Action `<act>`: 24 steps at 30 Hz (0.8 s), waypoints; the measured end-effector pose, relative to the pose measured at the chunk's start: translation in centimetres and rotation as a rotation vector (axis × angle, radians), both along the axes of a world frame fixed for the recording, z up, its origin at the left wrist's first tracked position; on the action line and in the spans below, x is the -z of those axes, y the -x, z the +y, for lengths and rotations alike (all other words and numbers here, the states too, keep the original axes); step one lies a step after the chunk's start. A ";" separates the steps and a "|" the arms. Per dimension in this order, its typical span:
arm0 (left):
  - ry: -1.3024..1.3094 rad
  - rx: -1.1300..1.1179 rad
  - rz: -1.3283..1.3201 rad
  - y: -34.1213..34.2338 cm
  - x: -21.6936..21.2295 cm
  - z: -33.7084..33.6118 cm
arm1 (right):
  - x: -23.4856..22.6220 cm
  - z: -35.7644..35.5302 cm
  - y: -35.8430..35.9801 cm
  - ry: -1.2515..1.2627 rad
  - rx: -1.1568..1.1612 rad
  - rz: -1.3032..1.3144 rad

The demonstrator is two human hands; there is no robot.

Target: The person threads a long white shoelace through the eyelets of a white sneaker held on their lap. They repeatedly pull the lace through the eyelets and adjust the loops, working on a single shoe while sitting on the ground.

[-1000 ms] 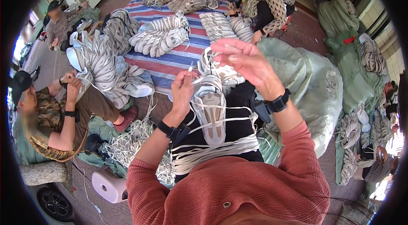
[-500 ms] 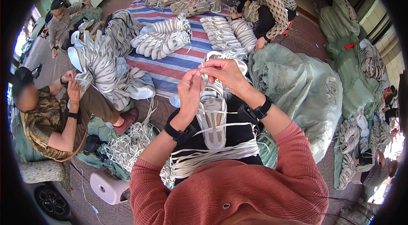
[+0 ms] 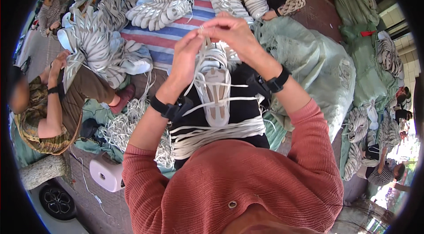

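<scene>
A white-and-beige shoe upper point(image 3: 215, 81) lies on my lap between my forearms, its toe pointing toward me. Beyond it, my left hand point(image 3: 187, 55) and my right hand point(image 3: 235, 35) meet, fingertips pinched together on a pale shoelace point(image 3: 202, 53). The lace loops down from the fingers to the upper; part of it is hidden behind the left hand. Loose lace ends stretch sideways across the upper. Nearer my body, a bundle of cream laces point(image 3: 216, 134) lies across my dark-covered thighs.
Stacked shoe uppers point(image 3: 161, 6) rest on a striped sheet point(image 3: 145, 39). To my left sits a person point(image 3: 48, 110) holding an upper, near a heap of laces point(image 3: 128, 128) and a pink stool point(image 3: 106, 173). A large pale sack point(image 3: 318, 79) bulges at my right.
The view has tipped, so the surroundings appear higher in it. My joined hands have shifted slightly left and away from my body, and a longer loop of lace shows below the fingers.
</scene>
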State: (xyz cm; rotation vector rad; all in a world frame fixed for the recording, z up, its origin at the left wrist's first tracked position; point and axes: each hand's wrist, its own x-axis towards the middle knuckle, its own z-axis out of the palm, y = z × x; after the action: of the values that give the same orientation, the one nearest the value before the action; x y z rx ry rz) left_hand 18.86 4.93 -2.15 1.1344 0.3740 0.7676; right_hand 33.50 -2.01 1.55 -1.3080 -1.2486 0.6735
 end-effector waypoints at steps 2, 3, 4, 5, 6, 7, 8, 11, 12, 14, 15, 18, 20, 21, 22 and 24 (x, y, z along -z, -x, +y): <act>0.144 0.083 -0.026 0.1 -1.8 -0.4 | -1.1 -0.2 0.0 0.013 -0.041 0.084; 0.124 0.154 -0.048 0.3 -1.9 0.0 | -1.7 -0.1 -0.1 0.033 -0.052 0.146; 0.105 0.224 -0.071 0.7 -2.0 0.5 | -2.3 -0.1 -0.3 0.053 -0.065 0.208; 0.084 0.293 -0.093 1.1 -2.1 0.8 | -2.8 -0.1 -0.3 0.072 -0.079 0.270; 0.049 0.212 -0.025 0.9 -2.6 0.4 | -3.3 -0.1 -0.2 0.047 -0.048 0.292; 0.029 0.230 -0.004 1.0 -2.5 0.6 | -3.5 0.0 -0.5 0.041 -0.039 0.325; 0.008 0.247 0.018 1.2 -2.1 0.9 | -3.7 0.2 -1.1 0.034 -0.030 0.357; -0.029 0.267 0.060 1.7 -1.9 0.9 | -5.5 0.6 -3.9 -0.002 -0.017 0.276; -0.032 0.272 0.062 2.0 -1.8 0.9 | -6.5 0.6 -5.2 -0.001 -0.013 0.202; -0.048 0.268 0.080 2.8 -1.7 1.1 | -8.4 1.3 -7.6 -0.032 -0.016 0.247; -0.061 0.278 0.083 2.9 -1.8 1.3 | -9.5 1.2 -8.9 -0.065 -0.004 0.353; -0.085 0.296 0.111 3.4 -3.4 1.5 | -10.9 1.3 -12.0 -0.086 -0.017 0.366; -0.084 0.350 0.109 3.4 -5.7 1.5 | -11.0 1.5 -12.9 -0.105 -0.046 0.387; -0.141 0.329 0.095 3.3 -7.4 1.4 | -11.0 1.6 -13.2 -0.106 -0.078 0.436; -0.247 0.289 0.063 3.0 -9.6 1.6 | -10.7 1.2 -13.5 -0.107 -0.100 0.482; -0.390 0.277 -0.119 2.7 -13.7 3.6 | -9.2 0.4 -12.5 -0.103 -0.162 0.538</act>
State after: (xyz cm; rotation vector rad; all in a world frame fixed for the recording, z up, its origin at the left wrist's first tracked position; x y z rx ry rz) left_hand 16.19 8.49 11.58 1.4611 -0.0396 0.6730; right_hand 46.00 -1.60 10.73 -0.8648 -0.9346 0.9861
